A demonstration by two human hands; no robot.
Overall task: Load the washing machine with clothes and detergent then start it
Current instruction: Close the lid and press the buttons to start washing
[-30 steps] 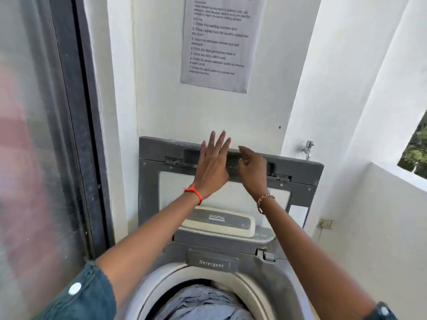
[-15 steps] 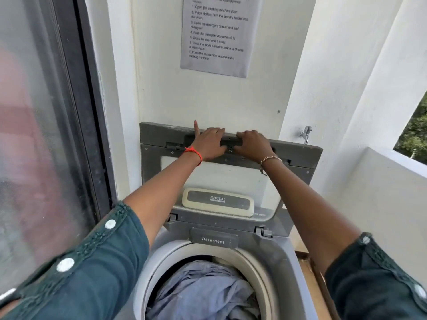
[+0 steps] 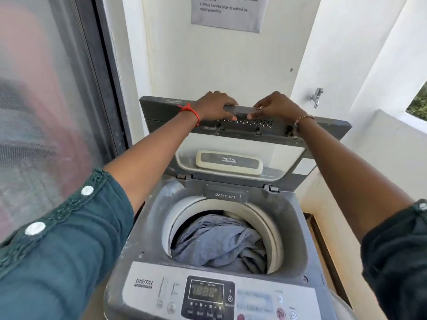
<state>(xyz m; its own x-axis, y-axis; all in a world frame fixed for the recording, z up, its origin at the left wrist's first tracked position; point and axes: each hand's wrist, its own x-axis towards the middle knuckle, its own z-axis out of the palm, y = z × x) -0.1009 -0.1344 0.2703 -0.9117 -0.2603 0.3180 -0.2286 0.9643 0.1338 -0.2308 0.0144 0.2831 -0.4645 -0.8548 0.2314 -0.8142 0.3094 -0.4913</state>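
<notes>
Grey lid (image 3: 161, 107) stands raised above the clothes (image 3: 219, 243) in the drum, both my hands, left (image 3: 215, 107) and right (image 3: 277, 107), curled on its top edge; I'd lower it evenly, fingers clear.

A grey printed instruction sheet (image 3: 227, 13) is stuck flat on the white painted wall (image 3: 219, 63). A small chrome tap (image 3: 316, 97) juts from the wall to its right. A dark-framed frosted glass door (image 3: 46, 100) fills the left side.
</notes>
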